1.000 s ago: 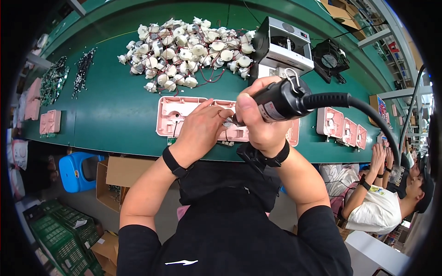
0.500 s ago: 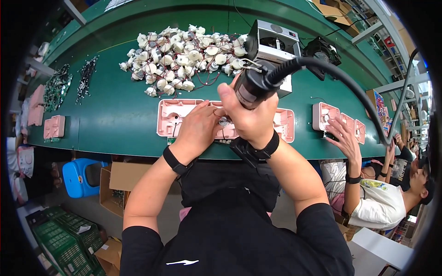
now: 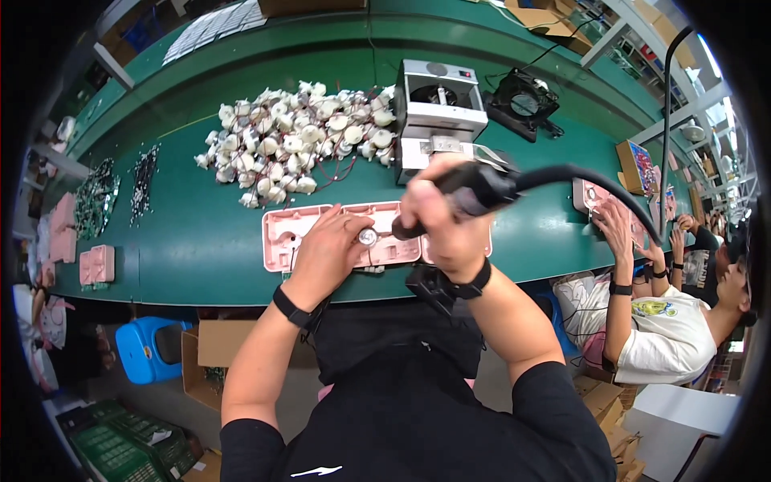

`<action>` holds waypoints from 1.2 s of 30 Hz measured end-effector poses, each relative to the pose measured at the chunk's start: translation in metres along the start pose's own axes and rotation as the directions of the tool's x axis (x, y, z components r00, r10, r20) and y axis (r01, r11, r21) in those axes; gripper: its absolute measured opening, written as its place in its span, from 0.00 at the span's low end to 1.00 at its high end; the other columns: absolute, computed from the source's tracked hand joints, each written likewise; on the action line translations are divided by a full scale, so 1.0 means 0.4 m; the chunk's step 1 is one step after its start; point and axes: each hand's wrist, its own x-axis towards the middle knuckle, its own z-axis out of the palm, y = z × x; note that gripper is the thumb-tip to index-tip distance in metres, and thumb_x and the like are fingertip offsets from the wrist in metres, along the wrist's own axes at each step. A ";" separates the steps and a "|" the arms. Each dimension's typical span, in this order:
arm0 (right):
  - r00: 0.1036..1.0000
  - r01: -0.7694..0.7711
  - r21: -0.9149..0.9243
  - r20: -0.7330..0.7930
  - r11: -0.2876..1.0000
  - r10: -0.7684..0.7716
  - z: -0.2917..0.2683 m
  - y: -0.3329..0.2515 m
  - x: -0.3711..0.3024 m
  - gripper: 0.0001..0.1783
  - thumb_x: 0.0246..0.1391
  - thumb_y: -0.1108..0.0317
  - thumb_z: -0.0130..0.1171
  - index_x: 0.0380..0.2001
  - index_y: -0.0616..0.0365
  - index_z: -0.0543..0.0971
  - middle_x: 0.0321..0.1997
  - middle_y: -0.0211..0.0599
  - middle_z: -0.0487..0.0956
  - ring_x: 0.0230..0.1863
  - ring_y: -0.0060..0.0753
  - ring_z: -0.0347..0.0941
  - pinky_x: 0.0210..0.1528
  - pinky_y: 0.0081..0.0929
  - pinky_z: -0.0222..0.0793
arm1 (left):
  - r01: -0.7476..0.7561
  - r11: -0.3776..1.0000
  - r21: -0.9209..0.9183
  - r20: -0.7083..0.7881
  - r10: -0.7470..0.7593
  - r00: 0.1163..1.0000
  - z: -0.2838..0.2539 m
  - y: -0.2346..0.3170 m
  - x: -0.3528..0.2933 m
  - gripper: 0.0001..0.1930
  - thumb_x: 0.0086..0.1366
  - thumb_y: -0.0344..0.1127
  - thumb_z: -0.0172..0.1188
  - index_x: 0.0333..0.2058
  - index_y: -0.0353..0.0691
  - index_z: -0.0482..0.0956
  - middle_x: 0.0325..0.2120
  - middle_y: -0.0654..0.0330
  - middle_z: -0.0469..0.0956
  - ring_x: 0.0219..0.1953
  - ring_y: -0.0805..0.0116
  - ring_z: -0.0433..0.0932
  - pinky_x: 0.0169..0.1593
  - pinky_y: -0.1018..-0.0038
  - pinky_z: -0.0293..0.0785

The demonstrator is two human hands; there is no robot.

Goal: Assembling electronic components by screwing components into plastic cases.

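Note:
A pink plastic housing tray (image 3: 277, 261) lies on the bench in front of me, with ribs and holes inside. My left hand (image 3: 325, 245) rests over it, thumb and forefinger closed about a small round metal-faced motor (image 3: 368, 237) seated in the tray. In my right hand (image 3: 446, 229), smeared by motion, is a black corded electric screwdriver (image 3: 486, 191). It tilts over nearly level above the tray's right part, apart from the motor. Behind my right hand, another pink housing part (image 3: 487, 238) is partly hidden.
A pile of white motors with wires (image 3: 289, 140) lies beyond the tray. Right of it stands a silver-grey machine (image 3: 442, 120), with a black fan (image 3: 526, 104) beside it. The thick screwdriver cord (image 3: 594, 178) arches rightward. A co-worker's hands (image 3: 617, 229) handle pink parts on the right.
The screwdriver has swung from upright over the motor to nearly level, and my right hand has moved right, away from my left. The motor now shows. The whole view has shifted.

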 end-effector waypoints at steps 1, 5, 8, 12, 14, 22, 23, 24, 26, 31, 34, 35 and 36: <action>0.997 0.041 0.121 -0.074 0.992 -0.032 -0.021 -0.013 0.003 0.09 0.59 0.73 0.60 0.39 0.62 0.71 0.24 0.34 0.73 0.20 0.25 0.71 0.25 0.25 0.71 | 0.007 1.000 -0.019 0.013 -0.006 1.000 0.001 -0.001 0.000 0.20 0.55 0.27 0.67 0.48 0.43 0.79 0.40 0.58 0.82 0.47 0.56 0.81 0.67 0.55 0.67; 0.977 0.157 0.150 -0.169 0.976 -0.131 -0.101 -0.081 0.057 0.08 0.61 0.72 0.57 0.39 0.62 0.70 0.25 0.35 0.73 0.20 0.28 0.70 0.25 0.27 0.70 | 0.009 1.000 -0.028 0.033 -0.008 0.999 -0.007 0.006 -0.005 0.21 0.54 0.27 0.68 0.48 0.44 0.78 0.41 0.60 0.82 0.48 0.58 0.80 0.69 0.49 0.63; 0.966 0.192 0.048 -0.185 0.980 -0.180 -0.136 -0.095 0.125 0.08 0.61 0.72 0.59 0.39 0.62 0.70 0.24 0.34 0.72 0.20 0.27 0.70 0.24 0.26 0.69 | -0.015 1.000 0.024 0.016 0.015 1.000 -0.008 0.015 -0.003 0.22 0.54 0.27 0.69 0.49 0.44 0.78 0.41 0.61 0.83 0.48 0.59 0.80 0.70 0.46 0.60; 0.982 0.162 -0.065 -0.091 0.985 -0.167 -0.155 -0.091 0.194 0.08 0.61 0.71 0.60 0.37 0.63 0.72 0.23 0.34 0.73 0.19 0.27 0.71 0.24 0.25 0.68 | 0.047 0.997 0.064 0.055 -0.051 0.997 -0.021 0.039 -0.004 0.23 0.54 0.27 0.69 0.50 0.44 0.78 0.45 0.60 0.81 0.50 0.59 0.79 0.71 0.44 0.57; 0.983 0.165 -0.086 -0.073 0.983 -0.171 -0.146 -0.081 0.218 0.07 0.61 0.71 0.60 0.35 0.63 0.74 0.22 0.34 0.74 0.19 0.26 0.71 0.24 0.25 0.68 | 0.025 0.992 0.121 -0.007 -0.025 1.000 -0.029 0.054 -0.005 0.23 0.55 0.29 0.70 0.51 0.43 0.78 0.48 0.58 0.80 0.52 0.57 0.78 0.69 0.47 0.59; 0.992 0.069 -0.125 -0.100 0.990 -0.082 -0.162 -0.044 0.258 0.07 0.61 0.69 0.61 0.33 0.61 0.75 0.21 0.33 0.75 0.19 0.26 0.72 0.24 0.24 0.68 | 0.216 0.944 0.248 -0.060 -0.207 0.976 -0.071 0.113 -0.072 0.26 0.56 0.37 0.73 0.54 0.43 0.79 0.47 0.54 0.77 0.50 0.55 0.77 0.58 0.55 0.68; 0.993 0.035 -0.116 -0.106 0.993 -0.048 -0.160 -0.046 0.259 0.07 0.62 0.69 0.61 0.34 0.61 0.75 0.21 0.33 0.75 0.19 0.27 0.72 0.23 0.24 0.68 | 0.268 0.917 0.297 -0.066 -0.260 0.963 -0.075 0.115 -0.078 0.26 0.56 0.39 0.73 0.54 0.43 0.79 0.46 0.54 0.78 0.48 0.55 0.77 0.56 0.57 0.69; 0.994 0.031 -0.115 -0.105 0.993 -0.043 -0.161 -0.050 0.254 0.07 0.62 0.69 0.61 0.34 0.61 0.75 0.21 0.33 0.75 0.19 0.27 0.72 0.23 0.24 0.68 | 0.271 0.916 0.296 -0.064 -0.264 0.962 -0.074 0.112 -0.083 0.26 0.56 0.39 0.73 0.54 0.43 0.79 0.46 0.54 0.78 0.48 0.55 0.77 0.56 0.57 0.69; 0.992 0.053 -0.001 -0.113 0.999 -0.053 -0.172 -0.066 0.224 0.08 0.64 0.67 0.59 0.36 0.60 0.74 0.21 0.33 0.74 0.18 0.27 0.71 0.23 0.26 0.67 | 0.281 0.927 0.246 -0.014 -0.287 0.958 -0.069 0.102 -0.091 0.26 0.56 0.38 0.73 0.54 0.41 0.78 0.42 0.55 0.78 0.46 0.56 0.77 0.52 0.60 0.71; 0.996 0.048 0.212 -0.087 0.976 -0.030 -0.224 -0.133 0.127 0.10 0.68 0.61 0.53 0.40 0.57 0.71 0.23 0.33 0.72 0.18 0.27 0.68 0.24 0.30 0.67 | 0.244 0.967 0.080 -0.024 -0.242 0.970 -0.049 0.091 -0.105 0.25 0.59 0.40 0.71 0.54 0.42 0.78 0.39 0.56 0.78 0.45 0.55 0.77 0.49 0.61 0.73; 0.997 0.051 0.207 -0.074 0.977 -0.036 -0.253 -0.159 0.080 0.13 0.69 0.57 0.50 0.42 0.56 0.68 0.25 0.33 0.71 0.18 0.26 0.66 0.26 0.32 0.67 | 0.209 0.973 0.100 -0.024 -0.207 0.978 -0.038 0.090 -0.098 0.25 0.59 0.40 0.71 0.54 0.42 0.78 0.40 0.56 0.77 0.45 0.54 0.77 0.48 0.61 0.73; 0.996 0.050 0.204 -0.077 0.978 -0.035 -0.260 -0.164 0.065 0.13 0.69 0.57 0.50 0.42 0.56 0.68 0.25 0.33 0.71 0.18 0.26 0.66 0.26 0.32 0.67 | 0.188 0.976 0.111 -0.023 -0.187 0.982 -0.034 0.092 -0.094 0.25 0.59 0.40 0.71 0.55 0.42 0.78 0.40 0.55 0.77 0.44 0.53 0.77 0.48 0.61 0.73; 0.997 0.052 0.193 -0.066 0.980 -0.040 -0.266 -0.166 0.052 0.14 0.68 0.56 0.51 0.43 0.55 0.67 0.25 0.33 0.71 0.19 0.26 0.66 0.27 0.32 0.67 | 0.187 0.976 0.109 -0.021 -0.186 0.982 -0.028 0.096 -0.089 0.25 0.59 0.40 0.71 0.55 0.42 0.78 0.40 0.55 0.77 0.44 0.53 0.77 0.48 0.61 0.73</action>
